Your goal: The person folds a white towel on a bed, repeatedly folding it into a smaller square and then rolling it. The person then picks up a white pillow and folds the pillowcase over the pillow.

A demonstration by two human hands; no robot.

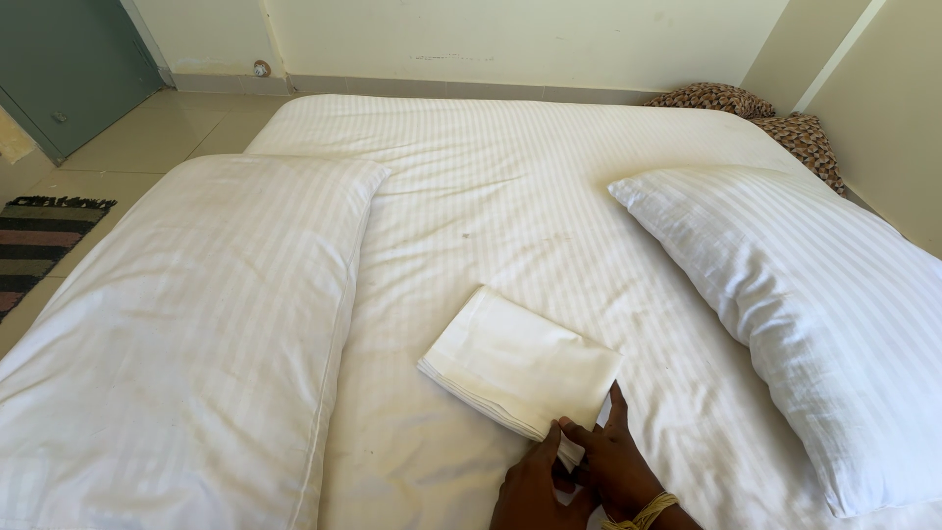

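- Head view: a folded white cotton cloth, flat and rectangular [520, 365], lay on the white striped bedsheet [510, 196] near the bed's near edge, between two pillows.
- The cloth's long axis ran diagonally, from upper left down toward lower right; its stacked folded edges faced the lower left.
- Both hands met at the cloth's near right corner. The right hand [620, 461], with a yellowish band on its wrist, had fingers closed on that corner, one finger extended up along the cloth's right edge.
- The left hand [535, 489] sat just beside it, fingertips touching the same corner; whether it actually pinched the fabric could not be told.
- The cloth lay up and to the left of both hands, the bulk of it beyond them.
- A large white striped pillow [186, 334] lay to the left, another white striped pillow [814, 314] to the right, each apart from the cloth.
- A brown patterned cushion [775, 118] sat at the far right corner; a striped floor rug [39, 240] showed at left.
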